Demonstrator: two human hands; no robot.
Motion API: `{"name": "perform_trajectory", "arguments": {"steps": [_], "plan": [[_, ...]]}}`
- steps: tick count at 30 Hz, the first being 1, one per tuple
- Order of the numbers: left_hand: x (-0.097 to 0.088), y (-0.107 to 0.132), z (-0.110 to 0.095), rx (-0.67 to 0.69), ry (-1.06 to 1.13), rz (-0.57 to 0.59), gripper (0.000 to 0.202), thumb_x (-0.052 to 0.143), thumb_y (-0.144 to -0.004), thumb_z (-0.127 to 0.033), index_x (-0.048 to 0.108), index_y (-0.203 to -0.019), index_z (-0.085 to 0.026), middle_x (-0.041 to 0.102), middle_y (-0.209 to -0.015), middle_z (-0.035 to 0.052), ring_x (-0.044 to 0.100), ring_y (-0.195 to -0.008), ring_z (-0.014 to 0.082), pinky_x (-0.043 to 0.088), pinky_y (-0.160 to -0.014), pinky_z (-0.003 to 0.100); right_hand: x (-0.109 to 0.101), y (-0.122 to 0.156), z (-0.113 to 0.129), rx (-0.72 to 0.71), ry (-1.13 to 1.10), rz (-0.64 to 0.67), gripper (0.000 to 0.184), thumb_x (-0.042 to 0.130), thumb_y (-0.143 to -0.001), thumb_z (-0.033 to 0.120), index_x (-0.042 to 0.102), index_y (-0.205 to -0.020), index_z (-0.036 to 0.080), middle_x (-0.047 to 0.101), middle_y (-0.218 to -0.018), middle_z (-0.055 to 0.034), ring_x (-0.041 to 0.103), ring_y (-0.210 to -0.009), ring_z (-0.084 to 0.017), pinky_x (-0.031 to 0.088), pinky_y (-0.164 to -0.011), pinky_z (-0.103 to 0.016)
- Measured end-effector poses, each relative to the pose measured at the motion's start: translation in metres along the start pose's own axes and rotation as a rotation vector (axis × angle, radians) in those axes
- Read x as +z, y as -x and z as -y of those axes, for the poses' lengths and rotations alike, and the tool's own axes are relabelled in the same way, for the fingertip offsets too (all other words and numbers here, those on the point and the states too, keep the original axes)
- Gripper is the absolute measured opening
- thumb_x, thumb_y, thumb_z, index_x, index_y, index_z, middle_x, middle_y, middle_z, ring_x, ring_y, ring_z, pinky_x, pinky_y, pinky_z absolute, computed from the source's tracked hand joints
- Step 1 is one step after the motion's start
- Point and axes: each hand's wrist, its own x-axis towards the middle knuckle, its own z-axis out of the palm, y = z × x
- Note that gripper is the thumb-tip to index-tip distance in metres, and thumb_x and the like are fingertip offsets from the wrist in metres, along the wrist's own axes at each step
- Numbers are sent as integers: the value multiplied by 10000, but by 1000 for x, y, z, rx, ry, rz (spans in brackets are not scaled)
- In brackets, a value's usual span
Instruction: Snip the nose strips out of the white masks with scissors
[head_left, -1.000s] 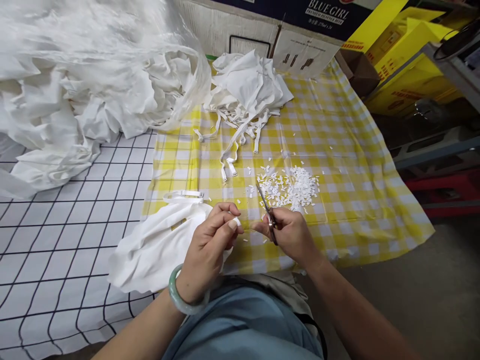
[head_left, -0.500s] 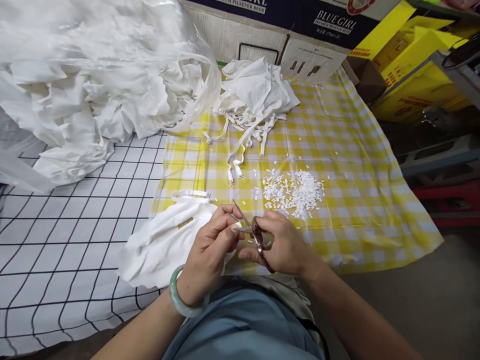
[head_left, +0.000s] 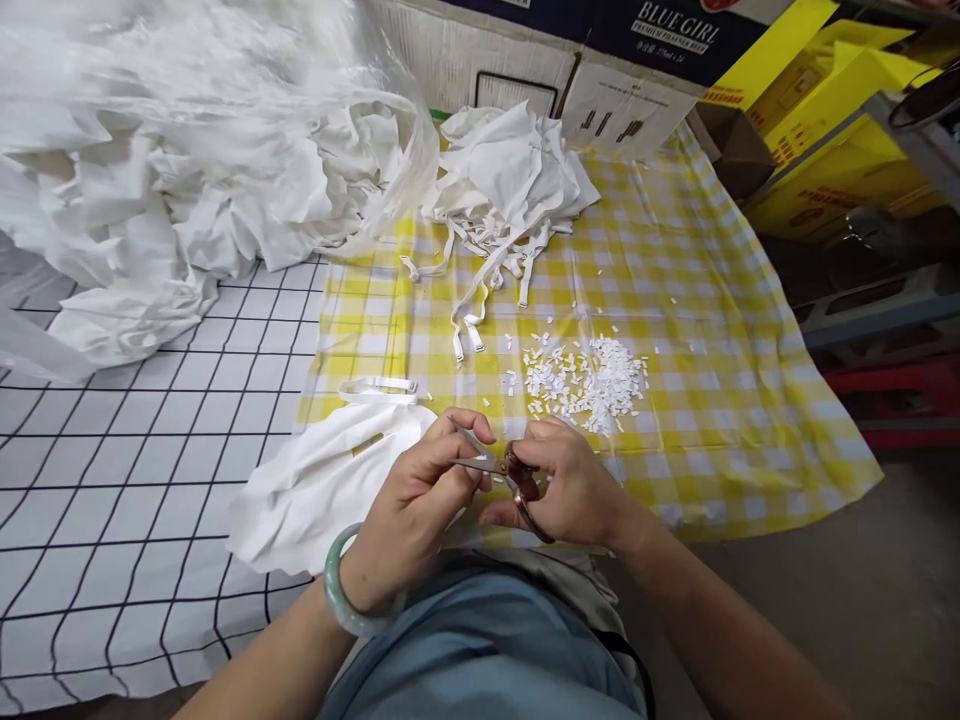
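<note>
In my right hand (head_left: 562,480) is a pair of scissors (head_left: 517,480), its blades parted and pointing left at the fingers of my left hand (head_left: 427,490). The left fingers are closed in a pinch near the blades; a small bit of white shows between the blades, and the rest of what they grip is hidden. Under and beside my left wrist lies a white fabric piece (head_left: 322,480) with a slot in it and a white strap (head_left: 379,387) at its top. Small white clippings (head_left: 611,385) are heaped beyond my right hand.
White fabric pieces with straps (head_left: 517,165) are stacked toward the back. A large clear plastic bag (head_left: 225,130) full of white fabric fills the back left. Beer cartons (head_left: 637,80) stand behind, and yellow bags (head_left: 832,130) with a metal rack (head_left: 885,310) are at right.
The scissor blades have shifted left, deeper among the left fingers. My left hand has turned slightly, and the whole view has moved a little.
</note>
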Motion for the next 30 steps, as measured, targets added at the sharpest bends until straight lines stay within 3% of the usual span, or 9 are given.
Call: {"name": "perform_trajectory", "arguments": {"steps": [7, 15, 21, 23, 25, 28, 30], "plan": [[-3, 0, 4, -5, 2, 19, 271, 524, -926, -254, 644, -697, -175, 555, -1060, 96, 539, -875, 194, 432, -646, 276, 5, 2, -8, 4, -11, 0, 569, 707, -766, 635, 479, -515, 177, 428, -518, 47, 364, -533, -93, 300, -607, -264], [3, -1, 11, -52, 46, -66, 311, 551, -932, -322, 613, -666, -176, 556, -935, 85, 523, -845, 196, 393, -575, 262, 14, 2, -11, 187, -154, -53, 575, 690, -798, 606, 427, -505, 186, 406, -509, 52, 357, -520, -92, 289, -544, -253], [3, -2, 14, -66, 120, -134, 294, 558, -947, -346, 642, -732, -166, 540, -1066, 77, 482, -713, 126, 404, -569, 247, 7, 5, 0, 210, -164, -65, 489, 698, -759, 649, 543, -666, 194, 548, -642, 5, 491, -624, -138, 374, -590, -261], [7, -1, 15, -40, 95, -179, 274, 544, -964, -335, 650, -771, -172, 522, -1138, 72, 501, -750, 122, 428, -607, 246, 8, 6, 4, 205, -146, -60, 456, 720, -756, 608, 533, -678, 199, 566, -665, -2, 502, -651, -150, 394, -622, -273], [13, 1, 15, 24, 17, -202, 244, 525, -978, -307, 668, -824, -184, 525, -1172, 80, 550, -932, 163, 470, -717, 260, 11, 6, 7, 217, -144, -90, 421, 742, -752, 555, 520, -679, 205, 559, -665, 0, 503, -661, -158, 404, -638, -283], [15, 2, 11, 151, -171, -89, 222, 484, -995, -248, 691, -937, -196, 572, -1226, 104, 494, -1248, 228, 446, -983, 333, 13, 8, 5, 259, -307, -205, 345, 729, -785, 483, 509, -777, 218, 577, -783, -15, 551, -742, -172, 450, -690, -295], [5, -3, 6, 226, -322, -28, 244, 450, -1000, -218, 683, -931, -194, 610, -1223, 107, 533, -1229, 228, 426, -1029, 365, 10, 10, 1, 265, -484, -268, 307, 667, -844, 469, 477, -824, 229, 583, -873, -30, 584, -829, -183, 481, -755, -311]]}}
